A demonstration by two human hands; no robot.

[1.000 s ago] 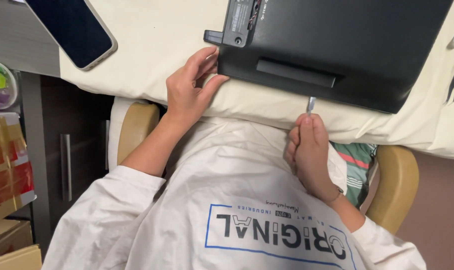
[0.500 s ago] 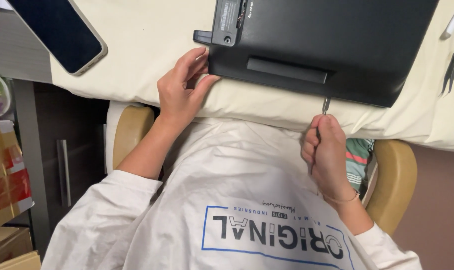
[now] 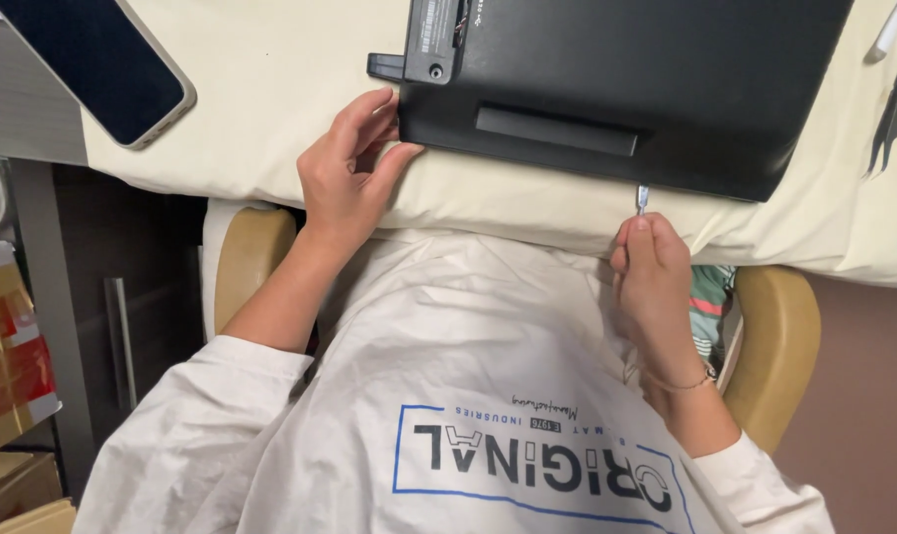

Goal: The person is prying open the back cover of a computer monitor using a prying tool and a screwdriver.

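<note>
A black laptop (image 3: 646,79) lies bottom-side up on a cream cloth (image 3: 270,89) over the desk. My left hand (image 3: 344,168) rests against the laptop's near left corner, fingers and thumb touching its edge. My right hand (image 3: 651,277) grips a small metal pry tool (image 3: 643,198), whose tip meets the laptop's near edge toward the right. Most of the tool is hidden in my fist.
A dark smartphone (image 3: 97,64) lies on the cloth at the upper left. Black tweezers (image 3: 893,104) and a white tool (image 3: 888,35) lie at the far right. A tan chair (image 3: 774,346) is under me. Cardboard boxes (image 3: 8,366) stand at the left.
My right hand with the tool has moved right along the laptop's near edge. My left hand stays at the left corner. The view has shifted slightly.
</note>
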